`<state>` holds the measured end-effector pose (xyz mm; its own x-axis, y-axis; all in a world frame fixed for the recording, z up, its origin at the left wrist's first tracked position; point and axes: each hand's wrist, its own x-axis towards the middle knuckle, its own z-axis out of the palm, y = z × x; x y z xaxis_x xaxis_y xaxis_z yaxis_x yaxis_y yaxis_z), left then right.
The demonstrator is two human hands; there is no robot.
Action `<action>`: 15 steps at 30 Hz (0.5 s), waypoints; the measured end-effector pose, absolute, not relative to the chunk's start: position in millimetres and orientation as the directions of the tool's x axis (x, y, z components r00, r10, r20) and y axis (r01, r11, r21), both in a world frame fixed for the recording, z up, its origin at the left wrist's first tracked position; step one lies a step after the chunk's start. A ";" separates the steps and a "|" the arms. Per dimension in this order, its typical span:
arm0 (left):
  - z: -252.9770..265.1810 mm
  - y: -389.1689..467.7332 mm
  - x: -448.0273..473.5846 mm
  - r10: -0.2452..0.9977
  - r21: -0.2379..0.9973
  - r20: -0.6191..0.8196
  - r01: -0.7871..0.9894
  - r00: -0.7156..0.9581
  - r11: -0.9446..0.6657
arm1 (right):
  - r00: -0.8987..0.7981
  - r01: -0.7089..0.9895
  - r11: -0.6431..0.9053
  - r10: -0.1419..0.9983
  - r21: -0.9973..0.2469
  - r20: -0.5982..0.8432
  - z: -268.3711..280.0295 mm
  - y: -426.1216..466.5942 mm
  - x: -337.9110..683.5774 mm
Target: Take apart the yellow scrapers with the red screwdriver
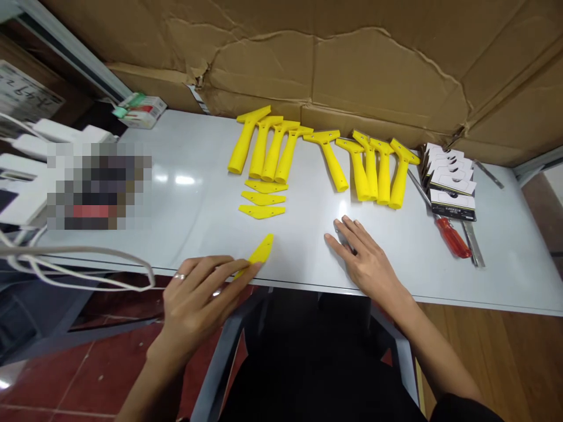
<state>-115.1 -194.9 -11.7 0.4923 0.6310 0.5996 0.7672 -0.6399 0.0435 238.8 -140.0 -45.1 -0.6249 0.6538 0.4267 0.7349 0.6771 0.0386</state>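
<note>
At the table's front edge, my left hand [200, 299] has a flat yellow scraper plate [263, 251] pinched at its fingertips, tilted up to the right. Three more yellow plates [264, 199] lie in a column just beyond it. My right hand [367, 258] rests palm down on the tabletop with fingers stretched out; a small dark patch shows by its thumb, too unclear to name. Farther back, several yellow scraper handles [281, 151] lie side by side on the left. Another row of yellow scrapers [382, 167] lies to the right, beyond my right hand.
On the right are a stack of cards [453, 199], a red-handled screwdriver [453, 237] and a metal strip [474, 243]. A small box [143, 111] sits back left, near white power strips [26, 187] and cables [88, 266]. Cardboard [343, 76] walls the back.
</note>
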 end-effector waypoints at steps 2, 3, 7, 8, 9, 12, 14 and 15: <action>-19.2 -187.5 -120.0 0.661 0.108 0.589 0.765 0.465 -0.635 | -0.622 0.735 0.677 0.652 0.038 0.435 -45.5 -139.6 238.4; -22.7 -181.8 -124.4 0.678 0.134 0.586 0.772 0.444 -0.622 | -0.620 0.736 0.676 0.652 0.035 0.435 -45.6 -139.5 238.4; -30.6 -155.8 -144.2 0.720 0.277 0.543 0.718 0.432 -0.639 | -0.653 0.715 0.699 0.650 0.033 0.389 -43.4 -139.9 244.0; -31.1 -150.2 -147.5 0.728 0.325 0.526 0.688 0.440 -0.650 | -0.670 0.702 0.711 0.642 0.037 0.372 -41.9 -140.4 247.5; -31.3 -145.3 -149.8 0.737 0.366 0.509 0.664 0.445 -0.652 | -0.689 0.688 0.724 0.632 0.044 0.356 -40.2 -141.2 251.7; -31.3 -135.0 -150.6 0.750 0.397 0.499 0.655 0.433 -0.643 | -0.727 0.659 0.749 0.612 0.067 0.312 -33.1 -145.4 266.2; -31.4 -130.9 -148.0 0.760 0.391 0.501 0.675 0.414 -0.625 | -0.726 0.668 0.741 0.627 0.073 0.281 -28.0 -148.3 273.2; -31.4 -129.3 -146.4 0.768 0.388 0.497 0.688 0.404 -0.613 | -0.721 0.677 0.732 0.639 0.077 0.268 -25.9 -148.9 274.8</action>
<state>-146.4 -129.3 -31.4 0.4037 0.7681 0.4971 0.6884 -0.6128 0.3880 274.8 -148.9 -25.9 -0.7212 0.6387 0.2680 0.6768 0.7321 0.0767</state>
